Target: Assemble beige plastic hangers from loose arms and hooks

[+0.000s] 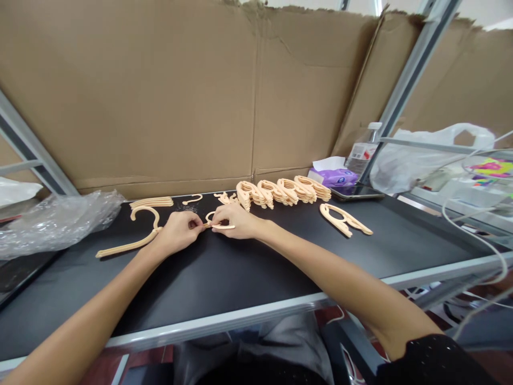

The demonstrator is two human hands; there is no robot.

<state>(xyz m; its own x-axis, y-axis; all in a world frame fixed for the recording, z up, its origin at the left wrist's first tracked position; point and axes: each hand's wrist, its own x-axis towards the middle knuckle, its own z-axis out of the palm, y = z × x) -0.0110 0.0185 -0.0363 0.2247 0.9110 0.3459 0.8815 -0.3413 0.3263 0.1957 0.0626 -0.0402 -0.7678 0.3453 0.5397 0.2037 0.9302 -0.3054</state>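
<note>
My left hand [182, 231] and my right hand [234, 220] meet over the table, both closed in a pinch. Between them is a cream plastic hanger hook [209, 215], its curve showing beside my right fingers. A flat cream strip sticks out under my right fingers, and a thin end of the same part reaches my left fingertips. How the pieces join is hidden by the fingers. Left of my left hand lies a hanger part with a large hook and one long arm [125, 248]. A folded hanger [345, 219] lies apart on the right.
Several stacks of folded hangers [284, 192] stand along the cardboard wall [168, 96]. Hanger arms [152, 202], a loose hook [193, 199] and small hooks [225, 198] lie at the back. Bubble wrap [60, 219] is left; a tissue pack [334, 176], tablet [356, 192] and bottle [363, 152] sit right.
</note>
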